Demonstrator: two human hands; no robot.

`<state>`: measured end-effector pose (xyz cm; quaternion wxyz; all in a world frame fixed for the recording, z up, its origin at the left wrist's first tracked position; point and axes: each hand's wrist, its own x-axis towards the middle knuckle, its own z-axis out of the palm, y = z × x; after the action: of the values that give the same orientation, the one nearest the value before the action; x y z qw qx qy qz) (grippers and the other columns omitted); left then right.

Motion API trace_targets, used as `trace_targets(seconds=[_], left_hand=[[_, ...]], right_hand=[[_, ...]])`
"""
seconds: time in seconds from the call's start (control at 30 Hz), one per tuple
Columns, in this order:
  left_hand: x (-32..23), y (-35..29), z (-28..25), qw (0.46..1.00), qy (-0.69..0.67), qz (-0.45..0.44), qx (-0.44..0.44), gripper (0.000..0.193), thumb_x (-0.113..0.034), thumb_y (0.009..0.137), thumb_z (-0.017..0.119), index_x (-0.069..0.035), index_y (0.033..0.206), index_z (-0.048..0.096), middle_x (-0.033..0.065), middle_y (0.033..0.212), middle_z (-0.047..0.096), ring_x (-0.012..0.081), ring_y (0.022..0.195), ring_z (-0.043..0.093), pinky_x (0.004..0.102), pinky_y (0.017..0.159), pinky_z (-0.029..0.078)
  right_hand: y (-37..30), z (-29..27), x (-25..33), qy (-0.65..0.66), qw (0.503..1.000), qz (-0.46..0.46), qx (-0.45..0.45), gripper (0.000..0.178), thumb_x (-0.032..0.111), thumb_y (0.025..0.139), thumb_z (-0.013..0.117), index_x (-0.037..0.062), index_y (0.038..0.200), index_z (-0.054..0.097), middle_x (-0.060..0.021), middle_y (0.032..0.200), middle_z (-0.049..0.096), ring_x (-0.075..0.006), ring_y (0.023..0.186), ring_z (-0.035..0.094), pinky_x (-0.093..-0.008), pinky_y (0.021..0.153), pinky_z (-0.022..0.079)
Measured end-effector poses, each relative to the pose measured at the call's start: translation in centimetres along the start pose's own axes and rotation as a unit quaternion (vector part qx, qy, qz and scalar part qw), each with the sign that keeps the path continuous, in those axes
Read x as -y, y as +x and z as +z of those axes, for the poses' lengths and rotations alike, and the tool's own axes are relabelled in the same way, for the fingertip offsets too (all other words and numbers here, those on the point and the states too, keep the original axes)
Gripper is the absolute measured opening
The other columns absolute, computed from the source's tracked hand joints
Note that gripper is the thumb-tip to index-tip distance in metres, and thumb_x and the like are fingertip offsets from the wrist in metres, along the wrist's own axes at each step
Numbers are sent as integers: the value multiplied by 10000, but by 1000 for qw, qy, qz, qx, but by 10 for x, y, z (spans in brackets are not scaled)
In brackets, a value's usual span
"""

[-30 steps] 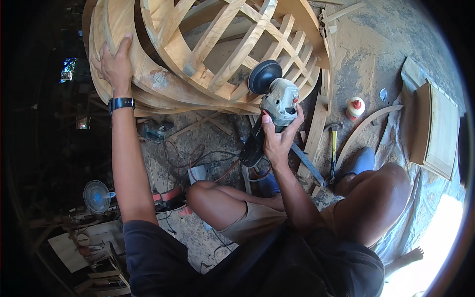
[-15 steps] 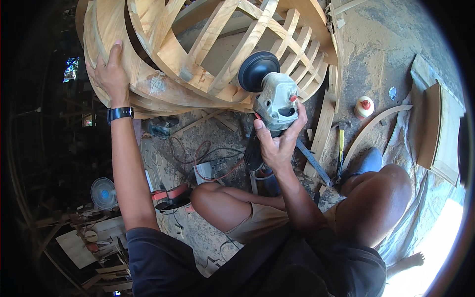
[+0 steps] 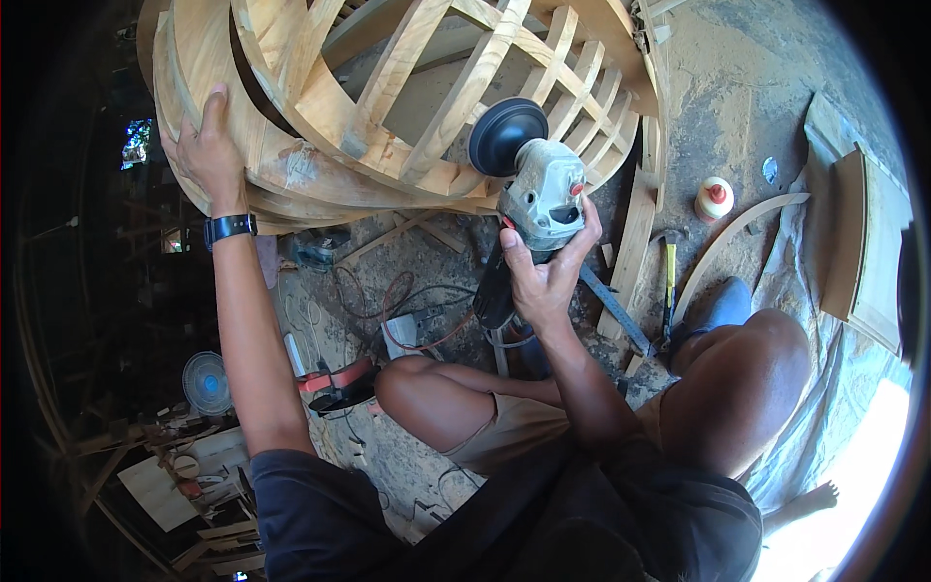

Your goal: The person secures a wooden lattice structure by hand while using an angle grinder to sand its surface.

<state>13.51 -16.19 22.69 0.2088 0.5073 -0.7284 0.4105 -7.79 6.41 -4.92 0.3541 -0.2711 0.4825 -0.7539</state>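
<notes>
A large curved wooden frame [image 3: 320, 173] with crossing lattice slats fills the top of the view. My left hand [image 3: 208, 155] grips its left outer band, the thumb on the upper face and the fingers toward the outer edge. In my right hand [image 3: 551, 281] is a dusty grey angle grinder [image 3: 545, 189], my thumb on one side and fingers around the other. Its round black pad [image 3: 506, 136] is at the frame's near side, over the slats; whether it touches the wood I cannot tell.
A hammer [image 3: 669, 281], a steel ruler [image 3: 618, 315], a white glue bottle [image 3: 715, 199] and a curved wooden strip [image 3: 722, 242] lie to the right. Farther right is a wooden panel piece [image 3: 868, 252]. Cables and a red-and-black tool [image 3: 339, 383] lie between my arms; a fan [image 3: 207, 382] stands left.
The wooden frame and my left hand have shifted slightly left. My right hand holds the grinder in nearly the same place, the pad still by the slats.
</notes>
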Motion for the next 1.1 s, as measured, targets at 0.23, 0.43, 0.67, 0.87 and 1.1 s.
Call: trace_targets(seconds=[0.23,0.43,0.67,0.87,1.1], left_hand=[[9,2,1,989,73,131,10,328,-189,990,503,-187,1243,713,201,1245,670,420,1277,512,480,1175,294],[20,2,3,985,84,148,-3,344,-159,982,494,-202,1246,710,176,1223,687,421,1231,553,485,1162,314],[10,1,0,988,71,139,-3,345,-164,998,488,-206,1269,698,157,1252,680,395,1252,533,477,1157,310],[19,1,2,989,68,128,23,315,-206,1009,508,-164,1240,719,172,1280,666,386,1300,476,450,1164,287],[21,3,1,986,74,149,-7,313,-209,1005,516,-157,1238,719,170,1276,670,395,1273,497,457,1142,314]], right_hand=[[-21,-26,-64,84,984,93,-124,759,268,931,708,-38,1457,254,-186,1340,392,-253,1226,458,-393,1072,369],[-10,-13,-38,71,994,53,-62,894,265,872,759,-47,1492,195,-217,1399,351,-288,1308,395,-426,1136,294],[-8,-4,-14,12,1000,20,-12,911,227,873,779,-48,1494,173,-220,1384,355,-279,1276,429,-427,1109,335],[-14,-8,-35,82,994,59,-42,882,213,889,759,-35,1500,173,-206,1391,351,-270,1284,419,-420,1116,325],[-11,-4,-30,23,999,16,-21,875,207,884,764,-46,1494,191,-198,1384,357,-266,1284,409,-412,1115,323]])
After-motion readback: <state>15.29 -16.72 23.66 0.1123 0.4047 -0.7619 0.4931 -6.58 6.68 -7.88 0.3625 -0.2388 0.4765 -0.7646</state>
